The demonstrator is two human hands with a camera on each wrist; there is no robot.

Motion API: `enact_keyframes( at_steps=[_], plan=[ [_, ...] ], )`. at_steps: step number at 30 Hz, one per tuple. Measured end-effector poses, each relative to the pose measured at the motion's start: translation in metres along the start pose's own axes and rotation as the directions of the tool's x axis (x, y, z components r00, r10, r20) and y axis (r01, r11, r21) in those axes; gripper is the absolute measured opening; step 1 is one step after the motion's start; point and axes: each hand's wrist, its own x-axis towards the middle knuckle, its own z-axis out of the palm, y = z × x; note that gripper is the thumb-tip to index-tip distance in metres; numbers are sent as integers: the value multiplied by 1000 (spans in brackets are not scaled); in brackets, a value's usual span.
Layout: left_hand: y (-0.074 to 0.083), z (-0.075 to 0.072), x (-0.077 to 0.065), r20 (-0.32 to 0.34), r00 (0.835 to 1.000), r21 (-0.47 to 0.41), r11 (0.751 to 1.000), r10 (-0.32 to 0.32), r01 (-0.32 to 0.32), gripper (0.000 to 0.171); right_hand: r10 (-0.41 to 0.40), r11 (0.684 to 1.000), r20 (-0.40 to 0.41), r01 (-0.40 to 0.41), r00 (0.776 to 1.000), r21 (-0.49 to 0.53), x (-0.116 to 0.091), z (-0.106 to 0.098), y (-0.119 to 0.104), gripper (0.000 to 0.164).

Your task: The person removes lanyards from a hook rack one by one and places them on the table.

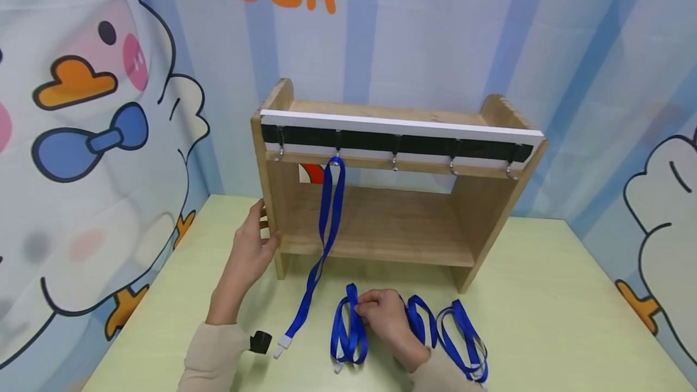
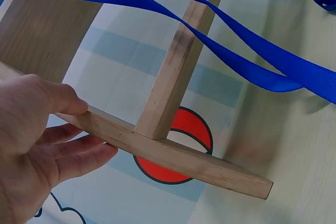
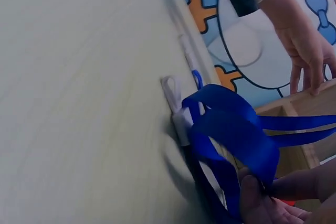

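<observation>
My left hand (image 1: 251, 253) holds the left side panel of a small wooden rack (image 1: 381, 222). In the left wrist view its thumb lies on one face of the panel edge (image 2: 210, 169), its fingers on the other. On the rack's second hook from the left hangs a blue lanyard (image 1: 309, 286), its white clip end reaching down over the table. In front of the rack my right hand (image 1: 388, 319) pinches a looped blue lanyard (image 1: 356, 331) between thumb and fingers. The right wrist view shows its blue band (image 3: 241, 142) bending up from the fingertips.
To the right of my right hand lie more coiled blue lanyards, one close by (image 1: 416, 322) and one farther right (image 1: 463, 343). Metal hooks (image 1: 394, 163) line the rack's black-and-white front strip. A duck-print curtain (image 1: 425, 29) stands behind the pale table (image 1: 544, 307).
</observation>
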Motion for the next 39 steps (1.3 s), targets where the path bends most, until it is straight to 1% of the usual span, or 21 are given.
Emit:
enact_keyframes(
  at_steps=[2,4,12,15,17,21,24,27,30,32,33,36,39],
  plan=[
    [1,0,0,-1,1000,-4,1000,3,-3,69,-48,996,-20,47,999,-74,0,0,2,6],
    [1,0,0,-3,1000,-3,1000,6,-6,69,-78,991,-30,74,996,-115,-1,0,3,6],
    [0,0,-1,0,1000,-1,1000,5,-5,69,-109,977,-44,99,993,-186,0,-1,5,8],
    [0,-1,-1,4,1000,-4,1000,3,-3,69,-142,965,-58,125,988,-230,0,-1,6,7],
    [0,0,-1,3,1000,-4,1000,1,-1,69,-171,949,-61,148,983,-278,0,-3,6,7],
    [0,0,-1,0,1000,-1,1000,2,-2,68,-229,897,-28,200,973,-393,-1,-7,3,8],
    [-1,0,0,-2,1000,-3,1000,5,-5,67,-244,864,14,224,970,-451,-2,-10,0,12],
    [-1,1,0,-1,1000,-8,1000,6,-6,67,-268,832,36,250,963,-496,-2,-13,-4,13],
    [-1,1,0,1,1000,-11,1000,8,-8,67,-289,810,50,272,956,-519,-1,-15,-7,14],
    [-1,1,0,-3,1000,-9,1000,8,-8,67,-302,807,58,288,951,-515,1,-18,-10,15],
    [-1,1,0,-4,1000,-8,1000,8,-8,67,-308,810,62,296,949,-506,2,-19,-12,16],
    [-1,1,0,-6,1000,-9,1000,6,-6,67,-334,832,72,330,940,-446,5,-21,-20,16],
    [0,0,0,-3,1000,-11,1000,1,-1,68,-384,848,69,381,921,-369,6,-22,-30,14]
  ],
)
